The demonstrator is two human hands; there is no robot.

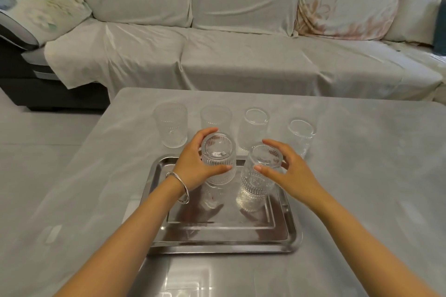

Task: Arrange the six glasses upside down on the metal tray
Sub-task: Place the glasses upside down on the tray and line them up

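Observation:
A shiny metal tray (pixel 224 234) lies on the grey table. My left hand (pixel 193 164) grips an upside-down ribbed glass (pixel 218 159) a little above the tray's back left. My right hand (pixel 287 169) holds a second upside-down glass (pixel 259 178) whose rim rests on the tray's right half. Behind the tray stand several more clear glasses in a row: the far-left glass (pixel 171 128), the second glass (pixel 215 118), the third glass (pixel 254 125) and the right-hand glass (pixel 301 136).
The grey table (pixel 362 176) stretches wide on both sides of the tray. Behind it is a sofa (pixel 217 31) under a pale cover, with cushions. A silver bangle (pixel 179 188) sits on my left wrist.

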